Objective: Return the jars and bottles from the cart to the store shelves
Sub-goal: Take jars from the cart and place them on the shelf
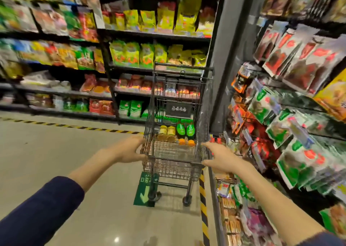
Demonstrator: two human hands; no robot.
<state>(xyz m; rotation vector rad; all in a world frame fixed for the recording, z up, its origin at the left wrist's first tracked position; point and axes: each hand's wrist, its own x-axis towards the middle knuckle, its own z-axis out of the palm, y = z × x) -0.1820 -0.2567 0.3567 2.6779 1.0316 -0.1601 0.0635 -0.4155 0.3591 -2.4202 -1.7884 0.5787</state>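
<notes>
nothing looked returned yet, by my reading. the cart (pixel 174 158) stood in the aisle ahead of the person with its load lying at the far end of the basket: two yellow-lidded jars (pixel 167 131), two green bottles (pixel 185 128) just beside them on the right, and a couple of orange-topped items (pixel 187 142) in front, too blurred to name. none of these was in a hand, and none was on its way to a shelf.

the left hand (pixel 129 150) lay at the near left corner of the basket, fingers and thumb spread around the wire. whether it was actually clamped on the rim i could not tell through the blur. the right hand (pixel 219 157) reached towards the near right corner with its fingers straight and apart, holding nothing, and looked just short of the wire or barely touching it.

so the step in hand seemed to be moving or steadying the cart rather than shelving. the shelves (pixel 159 34) ahead carried yellow and green packets, and the racks (pixel 280 114) on the right carried hanging bags. no row of jars or bottles showed on either, so the right spot was probably out of view.

what was left, as i judged it, was the whole job: bringing the cart to the matching shelf, lifting each jar and bottle out, and standing them in place.
</notes>
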